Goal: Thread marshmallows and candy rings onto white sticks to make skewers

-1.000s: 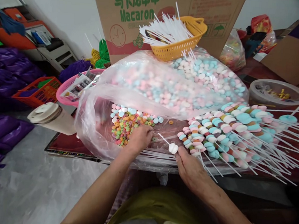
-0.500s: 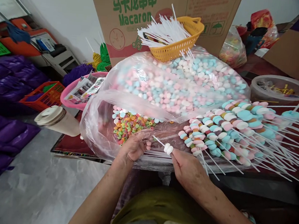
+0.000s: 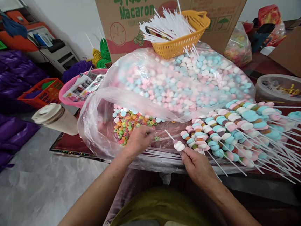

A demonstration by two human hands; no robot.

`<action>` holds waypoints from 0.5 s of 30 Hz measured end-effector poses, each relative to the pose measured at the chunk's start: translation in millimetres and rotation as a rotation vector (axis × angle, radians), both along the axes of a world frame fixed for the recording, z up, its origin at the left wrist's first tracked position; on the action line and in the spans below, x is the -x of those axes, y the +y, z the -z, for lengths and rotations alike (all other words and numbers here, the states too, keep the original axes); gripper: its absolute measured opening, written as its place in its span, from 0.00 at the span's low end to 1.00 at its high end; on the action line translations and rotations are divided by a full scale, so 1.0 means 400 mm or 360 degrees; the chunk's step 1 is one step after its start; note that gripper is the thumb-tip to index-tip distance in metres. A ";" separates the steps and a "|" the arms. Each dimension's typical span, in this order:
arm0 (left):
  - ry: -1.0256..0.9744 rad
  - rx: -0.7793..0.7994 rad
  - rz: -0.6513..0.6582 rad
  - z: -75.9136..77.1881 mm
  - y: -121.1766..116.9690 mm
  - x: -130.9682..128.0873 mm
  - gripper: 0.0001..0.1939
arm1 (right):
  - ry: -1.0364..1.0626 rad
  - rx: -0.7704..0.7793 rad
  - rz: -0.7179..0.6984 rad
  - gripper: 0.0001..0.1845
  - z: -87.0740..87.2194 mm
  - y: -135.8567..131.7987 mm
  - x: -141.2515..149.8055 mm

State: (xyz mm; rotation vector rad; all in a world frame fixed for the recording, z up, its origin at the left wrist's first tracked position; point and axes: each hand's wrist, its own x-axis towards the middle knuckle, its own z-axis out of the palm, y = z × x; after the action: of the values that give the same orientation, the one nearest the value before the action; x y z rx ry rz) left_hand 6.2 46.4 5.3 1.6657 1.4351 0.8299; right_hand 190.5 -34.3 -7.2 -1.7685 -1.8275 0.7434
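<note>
A white stick (image 3: 169,134) is pinched in my right hand (image 3: 197,165), slanting up to the left. White marshmallows (image 3: 179,146) are threaded on it, and a small purplish ring (image 3: 174,141) sits just above them. My left hand (image 3: 141,138) is over the right side of a pile of colourful gummy rings (image 3: 127,125), fingers curled and blurred; what they hold, if anything, cannot be made out. Several loose white sticks (image 3: 160,154) lie between the hands at the table edge. Right of my right hand is a heap of finished-looking marshmallow skewers (image 3: 225,130).
A large clear bag of pastel marshmallows (image 3: 166,86) covers the middle. On it rests a yellow basket (image 3: 171,49) of white sticks, before a cardboard box (image 3: 131,30). A lidded cup (image 3: 60,119) and pink basket (image 3: 70,99) stand left, a round plastic tub (image 3: 286,89) right.
My left hand has moved away from the stick's tip to the gummy rings. A purplish ring now shows above the white marshmallows. My right hand has shifted slightly right with the stick.
</note>
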 end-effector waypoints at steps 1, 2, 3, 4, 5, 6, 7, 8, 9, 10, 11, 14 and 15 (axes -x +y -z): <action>0.0216 -0.0084 0.0103 0.002 0.004 -0.007 0.04 | -0.0012 0.0006 -0.0010 0.16 0.000 -0.002 -0.004; 0.0402 -0.0125 0.0182 0.005 0.006 -0.014 0.06 | -0.0038 0.0016 -0.0016 0.16 0.000 -0.005 -0.006; 0.0543 -0.0141 0.0212 0.009 0.007 -0.018 0.07 | -0.0073 0.0027 -0.0015 0.15 -0.002 -0.008 -0.006; 0.0629 -0.0128 0.0196 0.013 0.006 -0.019 0.07 | -0.0105 0.0043 -0.0016 0.15 -0.003 -0.011 -0.006; 0.0659 -0.0086 0.0161 0.017 0.005 -0.018 0.06 | -0.0130 0.0058 -0.0030 0.15 -0.005 -0.013 -0.004; 0.0650 -0.0030 0.0128 0.021 0.004 -0.013 0.05 | -0.0146 0.0072 -0.0058 0.15 -0.006 -0.014 -0.003; 0.0624 0.0019 0.0105 0.025 0.004 -0.007 0.05 | -0.0157 0.0085 -0.0094 0.15 -0.006 -0.014 -0.001; 0.0601 0.0043 0.0101 0.027 0.005 0.000 0.06 | -0.0175 0.0098 -0.0122 0.15 -0.007 -0.014 0.000; 0.0593 0.0042 0.0107 0.029 0.006 0.005 0.06 | -0.0202 0.0111 -0.0142 0.14 -0.007 -0.013 0.002; 0.0598 0.0029 0.0123 0.029 0.007 0.008 0.06 | -0.0241 0.0125 -0.0151 0.14 -0.007 -0.012 0.004; 0.0591 0.0028 0.0133 0.028 0.008 0.010 0.06 | -0.0290 0.0140 -0.0154 0.14 -0.007 -0.011 0.006; 0.0218 0.0276 0.0015 0.023 0.006 0.009 0.04 | -0.0408 0.0183 -0.0193 0.13 -0.013 -0.011 0.012; -0.0026 0.0431 -0.0060 0.021 0.003 0.008 0.04 | -0.0428 0.0195 -0.0215 0.13 -0.017 -0.012 0.014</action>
State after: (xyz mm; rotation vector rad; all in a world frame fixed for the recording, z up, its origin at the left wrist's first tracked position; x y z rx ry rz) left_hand 3.0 47.5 -3.1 1.4287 1.4993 0.6359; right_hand 184.9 -39.3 -0.4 -1.9151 -2.1364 0.7099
